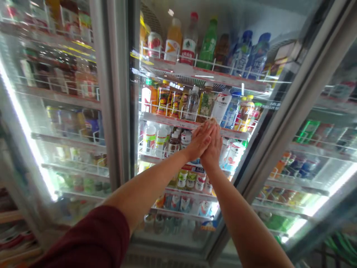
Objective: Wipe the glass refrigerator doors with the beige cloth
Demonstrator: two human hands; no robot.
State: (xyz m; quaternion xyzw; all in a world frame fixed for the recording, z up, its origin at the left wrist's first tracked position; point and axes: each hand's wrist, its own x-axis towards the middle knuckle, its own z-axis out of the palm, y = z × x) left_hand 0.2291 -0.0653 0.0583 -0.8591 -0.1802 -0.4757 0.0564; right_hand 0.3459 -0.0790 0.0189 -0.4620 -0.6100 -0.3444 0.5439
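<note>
Both my arms reach out toward the lit shelves of a drinks cooler. My left hand (pixel 198 140) and my right hand (pixel 214 146) are pressed palm to palm, fingers stretched out and pointing at the shelf edge (pixel 178 123). Neither hand holds anything. The fingertips are just in front of a row of bottles: a clear water bottle (pixel 192 103), a white bottle (pixel 221 106) and a blue-labelled bottle (pixel 231 111). A dark red sleeve (pixel 92 238) covers my left upper arm.
The top shelf carries an orange juice bottle (pixel 173 39), a red-capped bottle (pixel 190 39), a green bottle (pixel 208 42) and blue bottles (pixel 251 52). A glass door (pixel 306 149) stands to the right, and another glass-fronted cooler section (pixel 61 111) to the left. Lower shelves hold small bottles and cups (pixel 189 180).
</note>
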